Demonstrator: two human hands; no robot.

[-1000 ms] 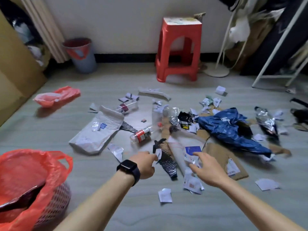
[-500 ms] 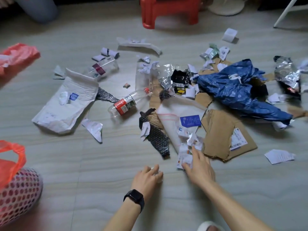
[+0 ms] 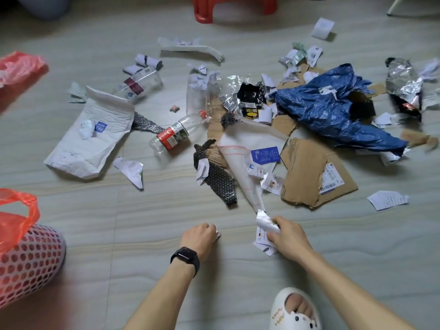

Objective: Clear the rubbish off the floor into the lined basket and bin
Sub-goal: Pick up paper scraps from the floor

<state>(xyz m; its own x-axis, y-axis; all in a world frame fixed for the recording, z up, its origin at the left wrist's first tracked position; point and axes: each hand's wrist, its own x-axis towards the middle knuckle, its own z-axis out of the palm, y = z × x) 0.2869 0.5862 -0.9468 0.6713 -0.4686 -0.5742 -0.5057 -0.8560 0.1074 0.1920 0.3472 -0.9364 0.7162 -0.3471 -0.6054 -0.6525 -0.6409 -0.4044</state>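
Observation:
Rubbish lies spread over the grey floor. My right hand point(image 3: 289, 236) grips a bunch of torn paper scraps point(image 3: 263, 226) near the floor. My left hand point(image 3: 198, 239), with a black watch on its wrist, is closed over a small white paper scrap point(image 3: 217, 235). Beyond my hands lie a clear plastic bottle point(image 3: 175, 135), a white padded mailer point(image 3: 91, 134), a black bubble-wrap strip point(image 3: 219, 182), a cardboard piece point(image 3: 309, 167) and a crumpled blue plastic bag point(image 3: 333, 108). The pink perforated basket point(image 3: 31, 260) with its red liner point(image 3: 16, 215) stands at the left edge.
A red plastic bag point(image 3: 19, 67) lies at the far left. Red stool legs point(image 3: 234, 8) and the grey bin's base point(image 3: 42, 5) show along the top edge. Foil wrappers point(image 3: 402, 79) lie at the right. My slippered foot point(image 3: 295, 310) rests at the bottom.
The camera tilted down and closer to the floor. Both hands drew back toward me; the right hand gathered paper scraps off the floor and the left closed over a small scrap.

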